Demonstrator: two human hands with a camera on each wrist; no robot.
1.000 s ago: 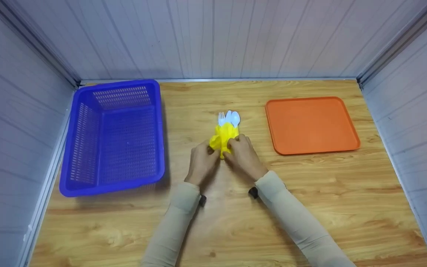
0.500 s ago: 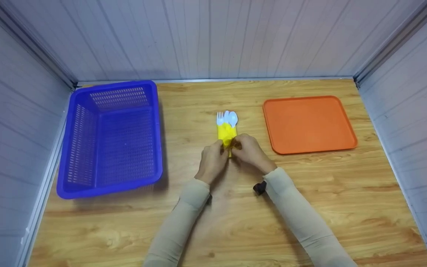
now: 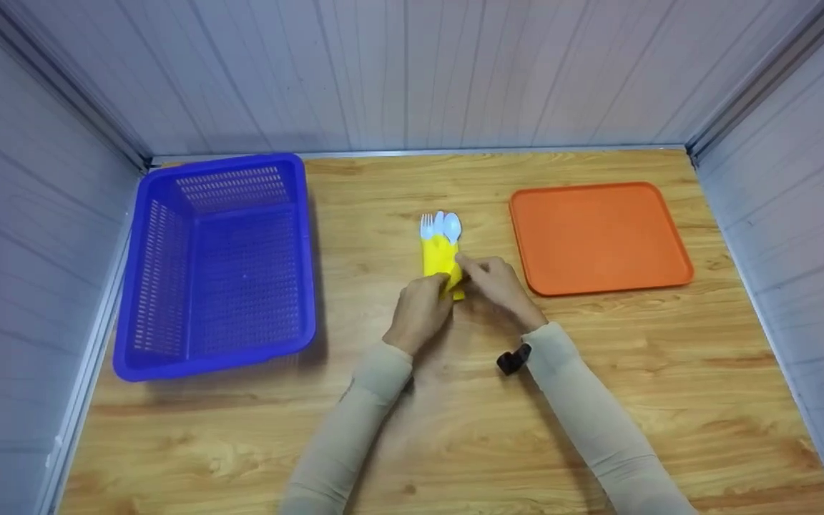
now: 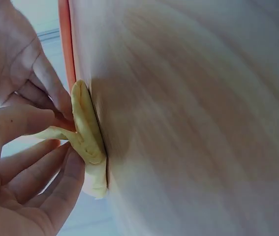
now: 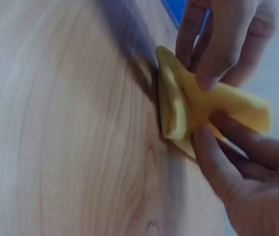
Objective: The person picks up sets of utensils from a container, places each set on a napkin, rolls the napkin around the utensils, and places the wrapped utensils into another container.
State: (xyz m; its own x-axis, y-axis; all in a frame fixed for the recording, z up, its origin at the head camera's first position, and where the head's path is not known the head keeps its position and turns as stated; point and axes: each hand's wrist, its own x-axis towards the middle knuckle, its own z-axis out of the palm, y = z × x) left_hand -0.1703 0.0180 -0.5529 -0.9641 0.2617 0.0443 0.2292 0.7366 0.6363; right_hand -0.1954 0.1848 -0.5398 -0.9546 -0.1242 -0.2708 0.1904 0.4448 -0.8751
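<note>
Of cutlery there are three pieces: one fork (image 3: pixel 427 227), one knife (image 3: pixel 439 223) and one spoon (image 3: pixel 453 227). There is one cloth (image 3: pixel 436 256), one basket (image 3: pixel 244 286), one tray (image 3: pixel 601 239) and one table (image 3: pixel 455 443). Two hands show, one left hand (image 3: pixel 418 311) and one right hand (image 3: pixel 499 287). Sleeves (image 3: pixel 351 429) number two, walls (image 3: pixel 383 79) three, and one black device (image 3: pixel 513 359) shows clearly.

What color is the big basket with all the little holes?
The basket is blue, a deep violet-blue; the head view shows it best.

Wood-grain tabletop (image 3: pixel 712 372) under blue basket (image 3: pixel 305 243), yellow cloth (image 3: pixel 440 256) around cutlery (image 3: pixel 439 224), orange tray (image 3: pixel 601 239).
</note>
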